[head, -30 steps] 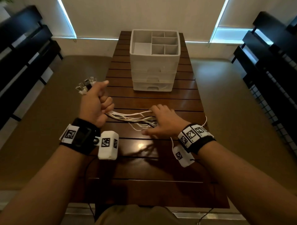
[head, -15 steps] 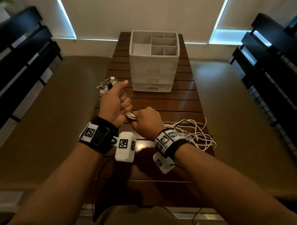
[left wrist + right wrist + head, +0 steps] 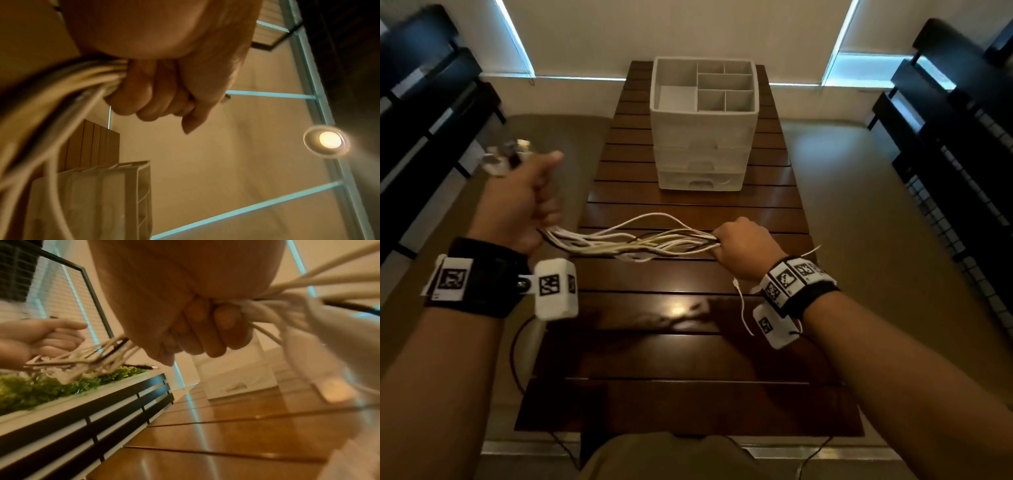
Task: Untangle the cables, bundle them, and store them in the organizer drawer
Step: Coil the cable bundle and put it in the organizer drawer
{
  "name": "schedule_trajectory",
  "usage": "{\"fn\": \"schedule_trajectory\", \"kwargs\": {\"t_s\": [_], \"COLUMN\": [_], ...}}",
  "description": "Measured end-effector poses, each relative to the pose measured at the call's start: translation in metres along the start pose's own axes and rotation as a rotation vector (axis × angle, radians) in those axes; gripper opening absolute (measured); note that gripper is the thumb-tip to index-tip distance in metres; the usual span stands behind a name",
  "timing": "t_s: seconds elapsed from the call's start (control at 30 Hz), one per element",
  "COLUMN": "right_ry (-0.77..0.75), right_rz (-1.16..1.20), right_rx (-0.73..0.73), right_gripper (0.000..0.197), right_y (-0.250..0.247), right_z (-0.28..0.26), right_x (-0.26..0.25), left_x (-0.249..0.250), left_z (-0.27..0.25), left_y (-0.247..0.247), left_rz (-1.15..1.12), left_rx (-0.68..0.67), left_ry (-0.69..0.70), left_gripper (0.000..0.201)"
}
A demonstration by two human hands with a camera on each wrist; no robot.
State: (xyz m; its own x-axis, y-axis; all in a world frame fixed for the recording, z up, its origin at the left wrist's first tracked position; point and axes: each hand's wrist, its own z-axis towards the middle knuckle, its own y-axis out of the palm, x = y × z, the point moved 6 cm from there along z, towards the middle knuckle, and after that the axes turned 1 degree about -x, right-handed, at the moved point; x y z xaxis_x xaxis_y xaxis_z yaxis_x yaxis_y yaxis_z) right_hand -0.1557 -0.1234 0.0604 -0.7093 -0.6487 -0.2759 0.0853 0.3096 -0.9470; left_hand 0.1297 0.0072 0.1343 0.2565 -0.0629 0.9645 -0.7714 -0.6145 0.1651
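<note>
A bunch of white and dark cables (image 3: 633,241) stretches across the wooden table (image 3: 688,359) between both hands. My left hand (image 3: 524,202) grips one end in a fist off the table's left edge, with the plugs (image 3: 506,156) sticking out above the thumb. My right hand (image 3: 739,246) grips the bunch further along, and loose ends (image 3: 743,305) trail out below the wrist. In the left wrist view the cables (image 3: 68,91) leave my fist (image 3: 156,97). In the right wrist view my fingers (image 3: 207,331) curl round the strands (image 3: 287,287). The white organizer (image 3: 703,126) stands at the table's far end, drawers shut.
Dark slatted benches (image 3: 424,102) line the left side and dark racks (image 3: 962,113) the right. A planter with green foliage (image 3: 41,386) shows in the right wrist view. A ceiling lamp (image 3: 329,141) shows in the left wrist view.
My hands were close together half a second ago. They have pulled apart, the left going left and the right sliding right along the cables, which now stretch between them.
</note>
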Motion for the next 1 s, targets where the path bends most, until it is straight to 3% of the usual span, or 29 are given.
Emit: {"fn": "schedule_trajectory", "kwargs": {"t_s": [0.1, 0.2, 0.23, 0.27, 0.3, 0.37, 0.43, 0.53, 0.67, 0.73, 0.87, 1.0], "right_ry": [-0.071, -0.151, -0.169, -0.181, -0.185, -0.194, -0.211, -0.211, -0.176, -0.152, -0.102, -0.057], "right_rz": [-0.134, -0.189, -0.204, -0.219, -0.235, -0.246, -0.205, -0.163, -0.018, 0.033, 0.083, 0.066], "right_rx": [0.000, 0.043, 0.072, 0.112, 0.156, 0.222, 0.244, 0.225, 0.175, 0.128, 0.043, 0.049], "right_gripper": [0.024, 0.017, 0.014, 0.016, 0.024, 0.033, 0.021, 0.018, 0.031, 0.028, 0.024, 0.023], "right_y": [-0.016, -0.042, -0.053, -0.064, -0.075, -0.091, -0.096, -0.084, -0.058, -0.047, -0.031, -0.024], "right_z": [0.005, 0.005, 0.005, 0.005, 0.005, 0.006, 0.008, 0.011, 0.013, 0.014, 0.012, 0.008], "right_x": [-0.030, -0.070, -0.082, -0.092, -0.099, -0.106, -0.110, -0.108, -0.089, -0.071, -0.026, -0.005], "left_x": [-0.010, -0.028, -0.033, -0.034, -0.031, -0.019, -0.010, -0.013, -0.029, -0.032, -0.036, -0.039], "left_z": [-0.020, -0.044, -0.049, -0.052, -0.050, -0.045, -0.041, -0.034, -0.024, -0.024, -0.022, -0.025], "left_y": [0.043, 0.090, 0.101, 0.106, 0.105, 0.102, 0.095, 0.089, 0.080, 0.075, 0.059, 0.054], "left_rz": [0.397, 0.618, 0.646, 0.666, 0.667, 0.624, 0.616, 0.711, 0.854, 0.892, 0.860, 0.814], "left_rx": [-0.142, -0.416, -0.489, -0.507, -0.491, -0.454, -0.438, -0.426, -0.410, -0.379, -0.350, -0.333], "left_ry": [0.148, 0.241, 0.255, 0.282, 0.315, 0.378, 0.445, 0.521, 0.498, 0.502, 0.456, 0.390], "left_gripper": [0.030, 0.005, 0.004, 0.015, 0.025, 0.019, 0.007, 0.012, 0.018, 0.026, 0.027, 0.031]}}
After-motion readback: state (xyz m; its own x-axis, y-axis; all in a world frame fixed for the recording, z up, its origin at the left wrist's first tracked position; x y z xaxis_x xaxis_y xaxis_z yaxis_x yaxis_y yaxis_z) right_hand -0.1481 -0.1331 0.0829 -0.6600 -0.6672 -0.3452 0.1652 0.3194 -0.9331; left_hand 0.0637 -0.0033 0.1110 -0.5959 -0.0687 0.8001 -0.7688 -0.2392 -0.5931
